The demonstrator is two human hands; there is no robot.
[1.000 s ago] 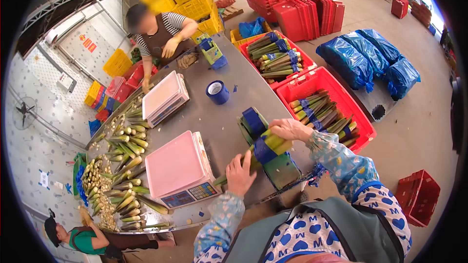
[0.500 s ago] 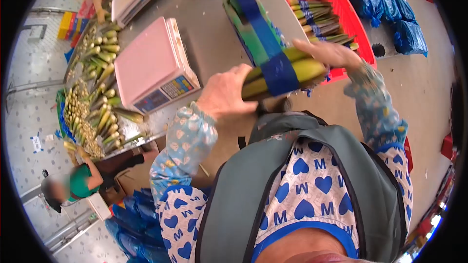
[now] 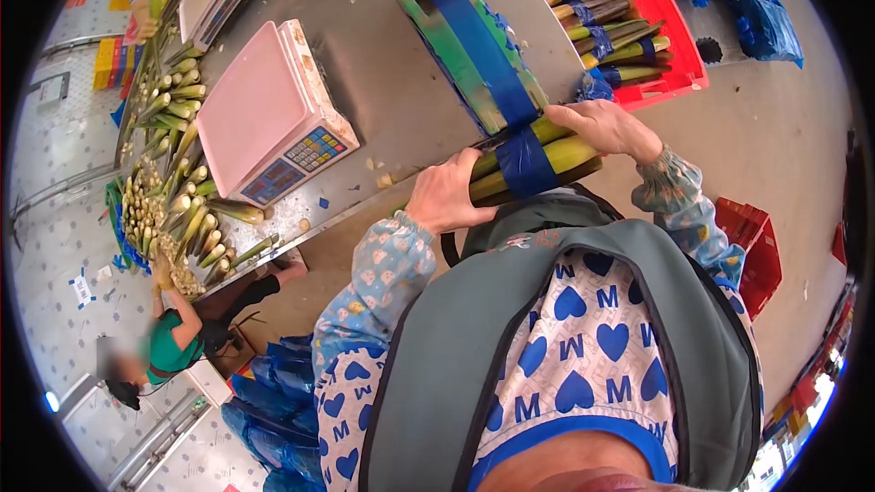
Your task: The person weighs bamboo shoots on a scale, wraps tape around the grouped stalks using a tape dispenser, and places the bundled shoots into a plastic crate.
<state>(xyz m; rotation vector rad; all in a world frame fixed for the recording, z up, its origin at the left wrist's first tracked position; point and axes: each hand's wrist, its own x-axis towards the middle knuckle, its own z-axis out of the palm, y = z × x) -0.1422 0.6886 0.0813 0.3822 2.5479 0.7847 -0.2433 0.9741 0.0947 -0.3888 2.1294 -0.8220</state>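
Note:
My left hand [image 3: 449, 191] is closed around one end of a bundle of thick green stalks [image 3: 572, 154], its thumb and fingers on opposite sides. My right hand [image 3: 609, 131] grips the other end, thumb over the top. A band of blue tape [image 3: 526, 164] wraps the bundle's middle. Just beyond lies a long green block-like holder [image 3: 421, 16] with a wide blue strip [image 3: 474, 41] running along it toward the bundle. Whether the strip joins the band I cannot tell. The bundle lies level at the table's front edge, close to my apron.
A scale with a pink tray [image 3: 251, 114] stands left on the metal table [image 3: 365, 46], beside a heap of loose stalks [image 3: 187, 210]. A red crate [image 3: 679, 55] holds several taped bundles. Another person [image 3: 173, 342] handles stalks at lower left. Blue bags [image 3: 766, 23] lie upper right.
Both hands have brought the bundle slightly lower and to the right. My right hand, raised and blurred before, now clasps the bundle's end. The view has shifted a little.

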